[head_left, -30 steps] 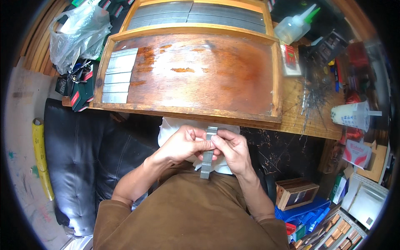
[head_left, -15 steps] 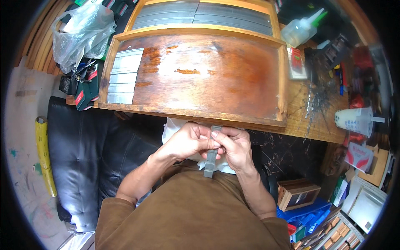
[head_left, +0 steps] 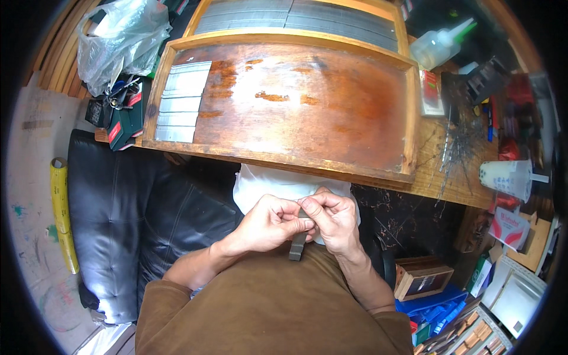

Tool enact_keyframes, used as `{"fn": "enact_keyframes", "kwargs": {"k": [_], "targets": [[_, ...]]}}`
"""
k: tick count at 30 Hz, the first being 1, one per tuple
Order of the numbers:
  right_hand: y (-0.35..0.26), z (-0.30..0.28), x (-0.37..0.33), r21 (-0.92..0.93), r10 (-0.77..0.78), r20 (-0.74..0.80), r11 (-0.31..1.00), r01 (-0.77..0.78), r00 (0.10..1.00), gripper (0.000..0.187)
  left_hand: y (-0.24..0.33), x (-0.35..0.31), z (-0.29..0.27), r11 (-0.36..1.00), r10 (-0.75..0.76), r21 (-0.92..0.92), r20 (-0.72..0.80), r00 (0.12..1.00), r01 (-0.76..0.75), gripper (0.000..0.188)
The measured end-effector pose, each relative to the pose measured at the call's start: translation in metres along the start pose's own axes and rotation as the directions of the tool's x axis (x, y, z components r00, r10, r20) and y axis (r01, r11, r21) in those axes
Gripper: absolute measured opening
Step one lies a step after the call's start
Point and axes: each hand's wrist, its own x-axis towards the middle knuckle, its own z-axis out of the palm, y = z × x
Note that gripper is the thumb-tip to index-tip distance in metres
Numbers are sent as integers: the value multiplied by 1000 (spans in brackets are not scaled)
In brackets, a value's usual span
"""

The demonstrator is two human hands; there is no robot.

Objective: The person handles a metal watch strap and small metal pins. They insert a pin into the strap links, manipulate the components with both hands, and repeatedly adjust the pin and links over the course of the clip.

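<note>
Close to my torso, just below the tray's front edge, both hands are closed around a narrow grey strip (head_left: 296, 249), which looks like a stack of small flat metal pieces. My left hand (head_left: 267, 226) pinches it from the left, thumb lying across it. From the other side, my right hand (head_left: 334, 223) presses its thumb and fingers near the upper part. The strip's lower end sticks out beneath the fingers; its middle is hidden. A white cloth (head_left: 251, 184) hangs behind my hands.
A shallow wooden tray (head_left: 278, 155) holds a column of shiny metal plates (head_left: 180, 102) at its left. More grey plates (head_left: 340, 25) fill a tray behind. Around stand a plastic bag (head_left: 124, 44), squeeze bottle (head_left: 435, 47), drink cup (head_left: 506, 179) and black leather seat (head_left: 118, 236).
Both hands have come down a little, away from the tray edge. The strip's upper end, visible above my fingers before, is now mostly covered. The view has shifted slightly.
</note>
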Motion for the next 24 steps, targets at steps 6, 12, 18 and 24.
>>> {"fn": "enact_keyframes", "kwargs": {"k": [6,12,18,24], "targets": [[0,2,1,59,36,46,997,-39,998,12,1,0,-6,998,-68,14,-13,998,68,14],[-1,-3,2,99,122,84,987,-130,989,15,3,-1,-5,993,-99,-67,28,995,100,15],[-3,-2,2,148,180,76,971,-190,981,16,14,-1,-5,970,-213,-117,31,977,215,16],[-5,4,0,188,143,77,970,-155,987,15,12,-2,-7,983,-164,-78,41,986,167,14]]}}
